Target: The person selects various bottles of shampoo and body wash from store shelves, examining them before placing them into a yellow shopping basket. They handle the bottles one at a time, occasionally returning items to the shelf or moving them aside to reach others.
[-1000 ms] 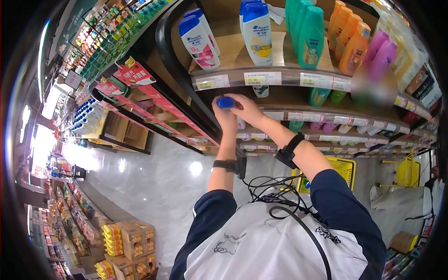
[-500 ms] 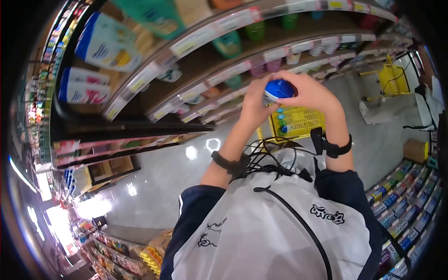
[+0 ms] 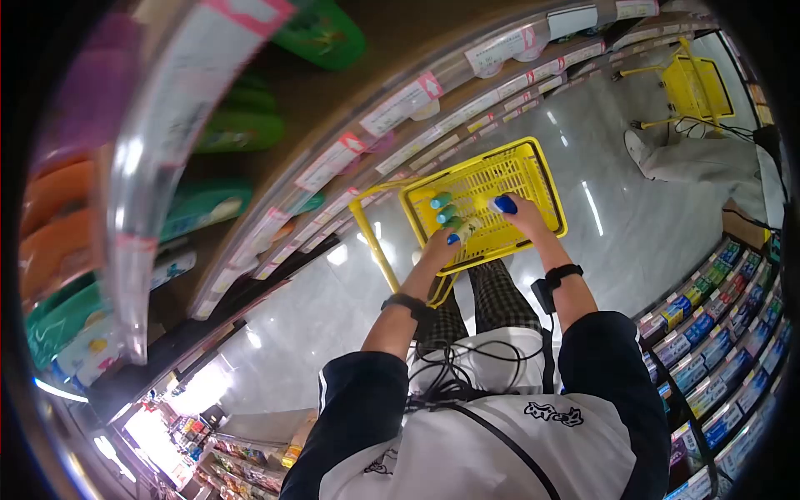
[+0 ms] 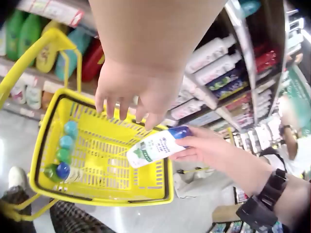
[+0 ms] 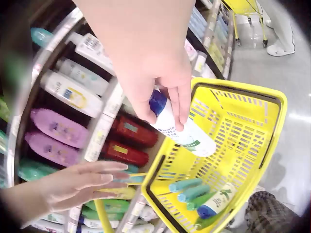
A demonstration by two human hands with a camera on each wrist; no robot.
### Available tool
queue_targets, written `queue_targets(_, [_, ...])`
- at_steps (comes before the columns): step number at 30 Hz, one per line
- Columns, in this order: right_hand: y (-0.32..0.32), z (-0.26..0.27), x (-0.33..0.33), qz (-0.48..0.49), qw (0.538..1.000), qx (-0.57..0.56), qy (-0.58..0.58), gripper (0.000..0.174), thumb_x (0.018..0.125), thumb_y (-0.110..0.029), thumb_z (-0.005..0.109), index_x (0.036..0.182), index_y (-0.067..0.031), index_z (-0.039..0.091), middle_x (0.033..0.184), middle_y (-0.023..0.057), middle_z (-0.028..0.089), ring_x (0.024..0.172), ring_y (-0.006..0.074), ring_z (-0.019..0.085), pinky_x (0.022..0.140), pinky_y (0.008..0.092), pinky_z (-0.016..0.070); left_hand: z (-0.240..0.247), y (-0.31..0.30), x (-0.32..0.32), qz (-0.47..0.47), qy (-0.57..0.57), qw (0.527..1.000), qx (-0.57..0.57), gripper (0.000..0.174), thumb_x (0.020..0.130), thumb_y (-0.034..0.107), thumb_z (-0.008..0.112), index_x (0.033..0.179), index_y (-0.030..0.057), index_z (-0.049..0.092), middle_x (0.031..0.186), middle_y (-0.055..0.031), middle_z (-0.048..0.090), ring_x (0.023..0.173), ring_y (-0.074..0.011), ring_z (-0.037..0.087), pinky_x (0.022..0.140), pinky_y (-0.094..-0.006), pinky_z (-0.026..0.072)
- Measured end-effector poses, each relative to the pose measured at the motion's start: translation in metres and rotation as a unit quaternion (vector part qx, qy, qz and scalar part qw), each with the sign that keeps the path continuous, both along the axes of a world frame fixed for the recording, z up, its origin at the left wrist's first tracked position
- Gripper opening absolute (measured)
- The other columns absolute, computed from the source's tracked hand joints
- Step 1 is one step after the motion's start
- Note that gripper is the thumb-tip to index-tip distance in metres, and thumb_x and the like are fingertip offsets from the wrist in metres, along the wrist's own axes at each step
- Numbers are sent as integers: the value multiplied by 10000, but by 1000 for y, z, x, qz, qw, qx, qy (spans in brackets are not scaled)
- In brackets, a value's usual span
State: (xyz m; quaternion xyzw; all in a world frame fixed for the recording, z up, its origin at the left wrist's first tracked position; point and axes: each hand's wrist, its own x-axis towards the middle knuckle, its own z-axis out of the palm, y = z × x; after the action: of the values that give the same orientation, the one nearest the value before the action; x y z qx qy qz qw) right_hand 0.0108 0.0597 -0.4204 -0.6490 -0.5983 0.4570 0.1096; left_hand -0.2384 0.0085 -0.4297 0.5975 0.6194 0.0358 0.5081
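My right hand (image 3: 531,222) grips a white bottle (image 5: 182,132) by its blue-cap end, tilted over the yellow basket (image 3: 552,185). In the left wrist view the fingers of the right hand (image 4: 206,149) wrap that end, and the bottle's white body (image 4: 154,148) points into the basket. My left hand (image 4: 141,90) holds nothing, its fingers loosely extended above the basket's edge; the right wrist view shows this hand (image 5: 73,187) beside the basket. Inside lie teal bottles (image 5: 184,185), a green bottle (image 5: 198,202) and another blue-capped white bottle (image 5: 219,199).
Curved shelves (image 3: 333,100) of bottles with price tags rise at the left. A second yellow basket (image 3: 704,87) on wheels and another person's leg (image 3: 700,162) are at the upper right. Packed low shelves (image 3: 725,350) stand at the lower right; cables hang at my waist.
The view has swung from the shelf down to the basket. Both hands held the blue-capped bottle together; now they are apart, the left has let go and the right has carried it over the basket.
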Motion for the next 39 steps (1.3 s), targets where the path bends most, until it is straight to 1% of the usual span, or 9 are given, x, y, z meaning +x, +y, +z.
queue_targets(3, [-1,-58,-15,39,999,0,20,411,698,-103,629,1099,-85,540,984,170,606,925,337,572,779,396,460,-51,-31,-7,84,5,982,-166,441,749,282,602,1126,59,545,1033,-209,565,1045,-339,513,855,-382,423])
queue_targets(7, [-8,-116,-44,60,998,12,25,361,706,-54,627,1060,-76,559,973,158,610,913,329,578,774,384,462,-78,-61,2,76,82,986,-123,538,755,270,603,1241,95,451,1193,-183,497,1122,-308,469,928,-416,371])
queue_targets(10, [-16,-148,-63,74,996,17,45,324,707,-45,626,1026,-66,571,971,157,606,915,337,570,769,386,458,-90,-68,11,62,145,986,-60,625,750,270,618,1288,70,370,1254,-161,453,1164,-308,424,956,-418,343])
queue_targets(14, [-32,-182,-76,104,994,28,34,328,710,-25,615,1032,-64,563,990,152,596,919,345,560,769,398,453,-111,-65,18,43,223,974,-24,668,728,276,649,1273,27,353,1235,-150,464,1173,-313,405,967,-406,331])
queue_targets(17, [-36,-188,-84,109,994,27,-3,348,711,-25,617,1050,-70,552,1016,145,586,925,347,556,774,403,451,-126,-61,21,42,232,969,-70,677,695,241,659,1275,54,364,1224,-126,472,1194,-310,376,979,-409,322])
queue_targets(23, [-36,-187,-94,141,990,-5,-28,383,715,-53,633,1083,-94,535,1051,127,569,946,339,550,782,403,457,-149,-54,23,78,245,958,-128,683,672,302,696,1235,46,404,1220,-123,473,1172,-301,385,962,-414,319])
queue_targets(29, [-47,-194,-100,99,995,7,-18,414,704,-83,659,1095,-86,525,1093,132,534,967,348,537,793,407,457,-166,-54,35,119,299,944,-75,504,675,303,691,1087,55,537,1122,-111,531,1109,-295,418,953,-414,294])
queue_targets(32, [-58,-199,-96,72,997,22,12,441,702,-92,658,1116,-92,505,1119,144,510,982,355,527,801,416,453,-163,-62,40,155,266,952,8,422,662,278,696,1018,83,581,1041,-105,572,1086,-289,438,932,-407,300])
queue_targets(39, [-60,-188,-92,22,999,-2,34,526,687,-75,655,1175,-94,458,1147,162,483,1028,356,501,845,394,439,-128,-70,44,117,224,957,141,349,643,192,711,951,91,582,938,-72,594,1006,-248,499,880,-399,333])
